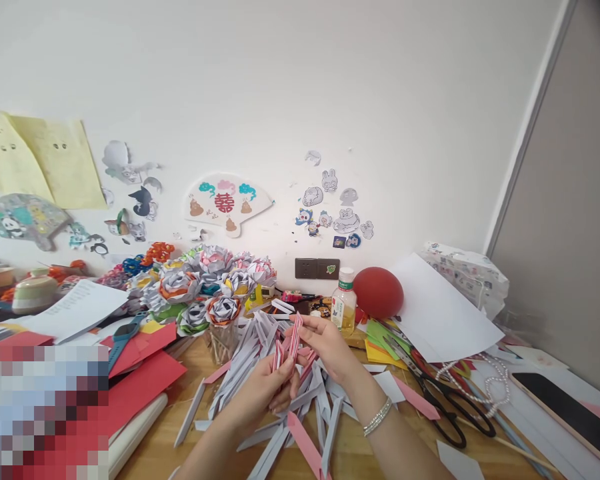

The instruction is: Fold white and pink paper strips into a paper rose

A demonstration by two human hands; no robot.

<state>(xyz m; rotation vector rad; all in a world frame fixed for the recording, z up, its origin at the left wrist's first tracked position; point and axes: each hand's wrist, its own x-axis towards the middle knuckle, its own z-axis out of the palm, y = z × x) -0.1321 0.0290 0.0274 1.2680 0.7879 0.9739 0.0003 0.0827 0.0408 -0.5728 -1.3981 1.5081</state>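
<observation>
Between my two hands are red-and-white striped folded paper strips, held upright above the table. My left hand has its fingers closed on the lower part of them. The thumb and fingers of my right hand pinch a strip near its upper end. Beneath and around both hands lies a loose pile of folded white paper strips. A few pink folded strips are mixed in with the pile. My palms hide part of what I grip.
Paper flowers crowd the back left. Red paper sheets lie to the left. At the back stand a labelled bottle and a red balloon. Black-handled scissors, a bead string and a phone lie on the right.
</observation>
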